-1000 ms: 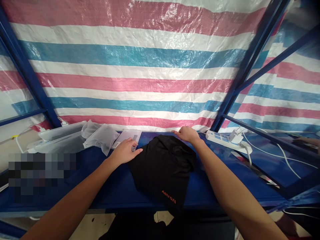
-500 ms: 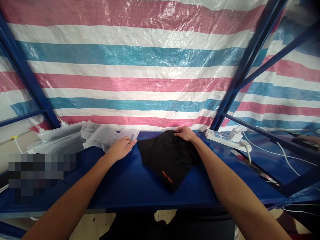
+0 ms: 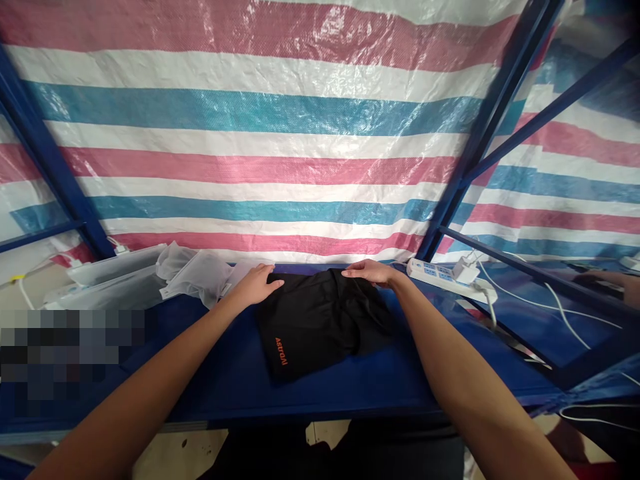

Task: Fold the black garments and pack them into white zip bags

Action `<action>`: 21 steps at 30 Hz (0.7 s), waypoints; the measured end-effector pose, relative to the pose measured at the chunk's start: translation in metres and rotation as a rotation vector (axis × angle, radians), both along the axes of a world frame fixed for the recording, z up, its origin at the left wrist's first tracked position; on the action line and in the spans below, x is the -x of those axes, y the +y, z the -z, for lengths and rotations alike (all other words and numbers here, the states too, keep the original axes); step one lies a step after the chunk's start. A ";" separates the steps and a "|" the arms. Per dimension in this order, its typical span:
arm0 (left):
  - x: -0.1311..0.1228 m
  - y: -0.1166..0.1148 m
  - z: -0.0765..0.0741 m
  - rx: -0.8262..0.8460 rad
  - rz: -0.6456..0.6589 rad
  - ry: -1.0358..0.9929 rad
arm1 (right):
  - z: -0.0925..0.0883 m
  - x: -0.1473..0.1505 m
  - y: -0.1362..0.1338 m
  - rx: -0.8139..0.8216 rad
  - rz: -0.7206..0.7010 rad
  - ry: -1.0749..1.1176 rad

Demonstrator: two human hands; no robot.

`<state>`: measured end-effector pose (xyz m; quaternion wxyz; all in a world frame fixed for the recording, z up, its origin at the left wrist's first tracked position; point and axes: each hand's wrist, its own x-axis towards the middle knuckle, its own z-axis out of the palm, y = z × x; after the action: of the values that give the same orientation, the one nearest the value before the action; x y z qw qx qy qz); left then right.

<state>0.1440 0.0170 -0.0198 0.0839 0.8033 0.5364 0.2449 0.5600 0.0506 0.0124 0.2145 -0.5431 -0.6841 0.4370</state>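
A black fabric bag [image 3: 315,320] with orange lettering lies flat on the blue shelf [image 3: 240,380] in front of me. My left hand [image 3: 257,283] rests on its far left corner, fingers together and pressing the cloth. My right hand [image 3: 369,271] lies on its far right edge, fingers stretched flat. Neither hand lifts the bag. The orange lettering sits near the bag's front left corner.
Clear plastic bags [image 3: 193,273] and a white tray [image 3: 110,277] lie at the back left. A white power strip [image 3: 440,273] with a plugged charger and white cables sits at the right. A striped tarp [image 3: 280,133] and blue frame posts close the back.
The black bag has been turned and shifted left, so its lettering now faces front left. My left hand left the white card and came onto the bag's corner. My right hand stayed on the far edge.
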 end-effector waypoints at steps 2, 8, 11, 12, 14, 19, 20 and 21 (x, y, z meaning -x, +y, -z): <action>-0.001 0.013 0.001 0.017 0.009 0.002 | 0.000 0.001 0.000 -0.061 0.032 0.010; -0.011 0.038 -0.009 0.046 0.010 -0.144 | 0.003 0.010 0.002 -0.199 0.148 0.298; -0.018 0.036 -0.026 -0.011 -0.014 -0.219 | -0.006 0.012 0.001 -0.236 0.157 0.337; -0.020 0.032 -0.033 -0.056 -0.015 -0.252 | -0.012 0.010 -0.001 -0.258 0.153 0.339; -0.021 0.016 -0.049 -0.174 0.032 -0.305 | -0.028 0.003 -0.007 -0.297 0.114 0.334; -0.011 -0.055 -0.072 -0.271 0.305 -0.188 | -0.074 -0.023 -0.038 -0.273 -0.141 0.142; -0.008 -0.070 -0.071 -0.233 0.355 -0.132 | -0.078 -0.026 -0.047 -0.262 -0.177 0.064; -0.006 -0.083 -0.069 -0.197 0.402 -0.080 | -0.080 -0.028 -0.056 -0.251 -0.208 -0.017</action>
<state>0.1496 -0.0662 0.0490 0.0732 0.8879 0.3353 0.3062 0.5879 -0.0057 0.0928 0.2288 -0.4419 -0.7876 0.3634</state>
